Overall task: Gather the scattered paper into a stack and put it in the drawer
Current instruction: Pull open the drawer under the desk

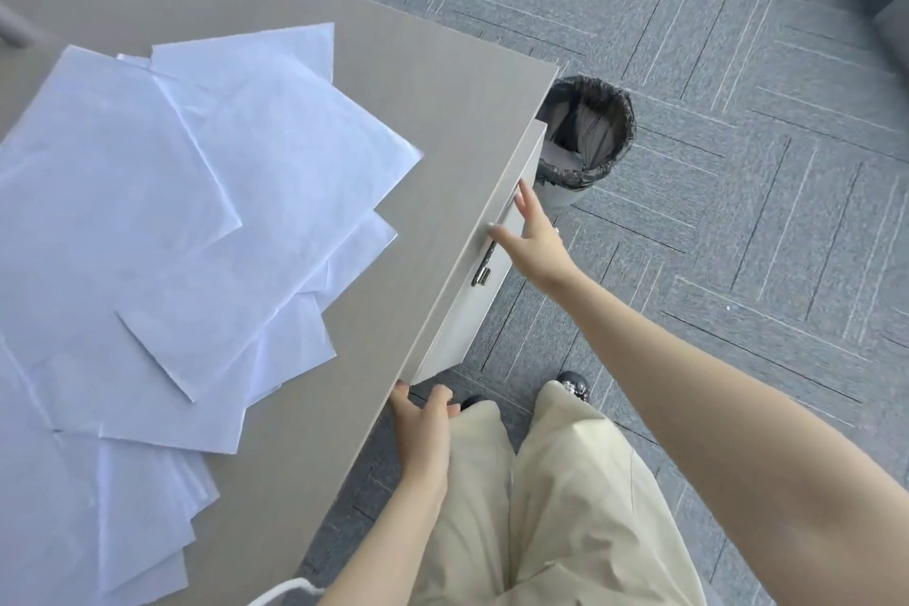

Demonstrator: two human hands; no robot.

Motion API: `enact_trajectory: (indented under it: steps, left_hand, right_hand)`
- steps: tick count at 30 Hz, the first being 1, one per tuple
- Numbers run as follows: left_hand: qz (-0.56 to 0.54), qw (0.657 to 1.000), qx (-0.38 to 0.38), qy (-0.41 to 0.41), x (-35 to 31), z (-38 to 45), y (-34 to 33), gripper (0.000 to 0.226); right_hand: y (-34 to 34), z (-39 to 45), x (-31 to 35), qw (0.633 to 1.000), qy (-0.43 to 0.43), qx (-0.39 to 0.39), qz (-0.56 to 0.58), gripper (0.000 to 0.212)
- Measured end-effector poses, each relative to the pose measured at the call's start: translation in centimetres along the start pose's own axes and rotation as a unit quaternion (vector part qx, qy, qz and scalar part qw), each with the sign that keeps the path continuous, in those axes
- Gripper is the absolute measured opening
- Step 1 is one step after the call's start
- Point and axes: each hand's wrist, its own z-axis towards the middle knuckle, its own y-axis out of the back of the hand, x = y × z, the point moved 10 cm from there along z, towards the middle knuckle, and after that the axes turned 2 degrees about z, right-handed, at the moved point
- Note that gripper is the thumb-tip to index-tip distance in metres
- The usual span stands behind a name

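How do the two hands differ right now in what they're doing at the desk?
The right hand reaches out to the drawer front, fingers straight and spread near its handle; the left hand sits nearer the body, fingers curled over the desk edge. The right arm is stretched far forward; the left arm stays short and close. Neither hand touches the loose paper, which lies unstacked on the desk.
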Motion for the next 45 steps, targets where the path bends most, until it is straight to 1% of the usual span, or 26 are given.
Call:
enact_trajectory:
  steps: [4,7,8,10,12,13,14,15,16,18,19,21,22,24,26,30,32,34,37,40,45]
  left_hand:
    - [0.023,0.999,0.025,-0.006,-0.4,-0.5,-0.2,0.044]
    - [0.088,0.994,0.066,0.014,0.0,-1.6,-0.8,0.048]
    - [0.116,0.989,0.092,0.022,0.3,-2.3,-1.3,0.045]
    - [0.169,0.974,0.148,0.024,1.0,-3.8,-2.5,0.028]
    - [0.233,0.953,0.193,0.006,1.6,-5.0,-3.8,0.018]
    - [0.285,0.934,0.217,-0.015,1.8,-5.6,-4.5,0.017]
    - [0.344,0.906,0.244,-0.035,2.1,-6.3,-5.4,0.020]
    - [0.400,0.873,0.273,-0.050,2.5,-7.0,-6.3,0.027]
    - [0.440,0.842,0.307,-0.058,3.1,-7.8,-7.2,0.041]
    - [0.481,0.789,0.377,-0.060,4.6,-9.5,-8.9,0.073]
    - [0.498,0.767,0.400,-0.057,5.3,-10.1,-9.6,0.082]
    - [0.528,0.728,0.433,-0.056,6.0,-11.6,-10.9,0.085]
    - [0.535,0.715,0.447,-0.053,6.2,-12.3,-11.5,0.084]
    - [0.534,0.705,0.465,-0.050,6.4,-13.5,-12.8,0.080]
    - [0.528,0.704,0.475,-0.033,6.9,-13.9,-13.8,0.077]
    - [0.475,0.719,0.506,0.041,8.6,-15.9,-16.0,0.076]
    - [0.457,0.721,0.519,0.056,8.7,-17.0,-17.1,0.073]
    - [0.446,0.715,0.535,0.056,8.7,-17.9,-18.5,0.066]
    - [0.461,0.702,0.539,0.062,9.3,-19.0,-19.5,0.054]
    - [0.478,0.693,0.538,0.048,9.8,-19.7,-19.9,0.053]
    - [0.469,0.695,0.543,0.044,9.3,-20.1,-19.9,0.048]
  right_hand:
    - [-1.1,-3.2,0.6,0.999,0.029,-0.006,-0.036,0.086]
    - [-1.7,-5.2,0.1,0.999,0.021,0.000,-0.044,0.080]
    - [-1.6,-5.8,-0.4,0.999,0.007,-0.001,-0.044,0.077]
    - [-0.8,-7.1,-1.8,0.998,-0.026,-0.017,-0.050,0.069]
    - [0.8,-8.4,-3.4,0.996,-0.057,-0.040,-0.064,0.064]
    - [1.7,-9.1,-4.5,0.994,-0.071,-0.047,-0.064,0.063]
    - [2.6,-9.9,-5.4,0.993,-0.083,-0.053,-0.063,0.062]
    - [3.5,-10.7,-6.2,0.992,-0.093,-0.060,-0.061,0.062]
    - [4.5,-11.5,-6.9,0.991,-0.103,-0.066,-0.058,0.062]
    - [6.2,-13.1,-8.1,0.987,-0.123,-0.081,-0.057,0.063]
    - [7.1,-13.8,-8.7,0.985,-0.133,-0.089,-0.063,0.064]
    - [8.6,-15.1,-9.7,0.981,-0.149,-0.098,-0.074,0.067]
    - [9.2,-15.8,-10.1,0.980,-0.153,-0.100,-0.073,0.068]
    - [10.3,-17.1,-10.8,0.980,-0.151,-0.105,-0.070,0.070]
    - [11.6,-18.5,-11.7,0.978,-0.157,-0.116,-0.072,0.069]
    - [13.3,-21.0,-13.5,0.971,-0.182,-0.130,-0.090,0.072]
    - [13.8,-22.2,-14.2,0.967,-0.195,-0.141,-0.088,0.073]
    - [14.4,-23.4,-14.9,0.962,-0.207,-0.161,-0.082,0.074]
    - [15.3,-25.1,-15.5,0.953,-0.224,-0.186,-0.089,0.070]
    - [15.7,-26.0,-15.8,0.948,-0.237,-0.181,-0.111,0.067]
    - [15.7,-26.5,-15.6,0.944,-0.245,-0.181,-0.126,0.066]
